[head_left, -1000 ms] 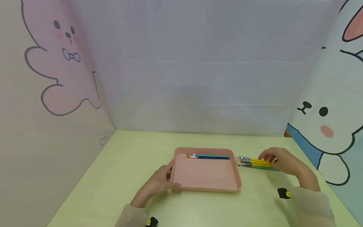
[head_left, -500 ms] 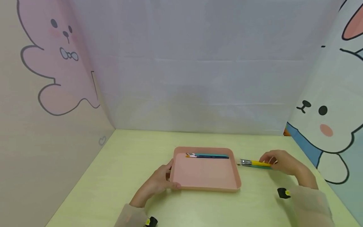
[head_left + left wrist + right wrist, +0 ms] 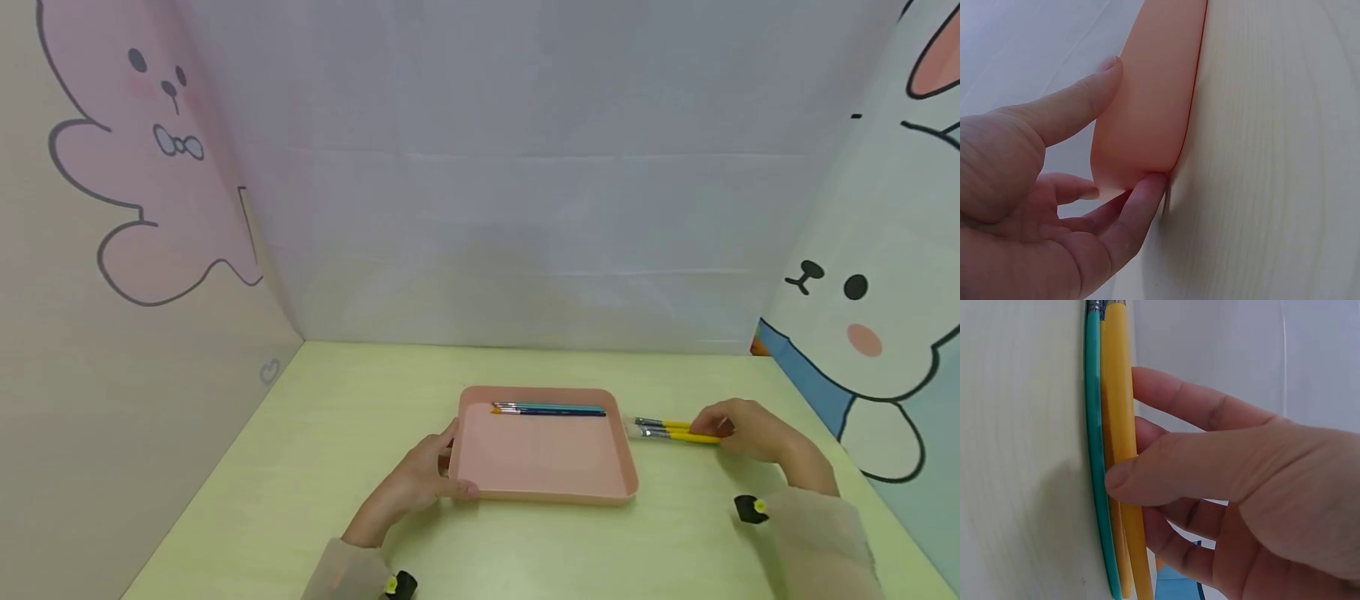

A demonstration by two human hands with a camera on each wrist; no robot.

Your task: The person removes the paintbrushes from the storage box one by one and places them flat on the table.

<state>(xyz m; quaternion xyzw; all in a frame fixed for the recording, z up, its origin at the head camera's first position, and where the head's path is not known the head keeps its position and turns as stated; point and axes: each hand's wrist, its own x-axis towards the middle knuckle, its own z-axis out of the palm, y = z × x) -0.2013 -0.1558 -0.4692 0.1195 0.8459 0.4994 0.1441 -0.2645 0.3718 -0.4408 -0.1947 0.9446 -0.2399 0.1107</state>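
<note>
My left hand (image 3: 420, 477) grips the left side of a shallow pink tray (image 3: 547, 462), thumb at its near corner. The left wrist view has the thumb on the tray's outer wall (image 3: 1154, 81) and curled fingertips at its lower corner. Inside, along the far side, lie slim paintbrushes (image 3: 558, 410) with teal and dark blue handles. Just right of the tray, my right hand (image 3: 753, 432) pinches yellow-handled paintbrushes (image 3: 692, 437), bristles pointing at the tray. Up close, the thumb presses the front yellow handle (image 3: 1121, 394); a green-handled paintbrush (image 3: 1094, 394) runs alongside.
The pale wood-grain table (image 3: 360, 417) carries the tray. A white sheet (image 3: 525, 208) stands at the back, and printed cartoon panels border the left and right. A small orange object (image 3: 761, 345) shows at the back right corner.
The paintbrushes in my right hand have shifted: the green handle, seen along the near side before, is out of sight in the head view. My left hand and the tray stay put.
</note>
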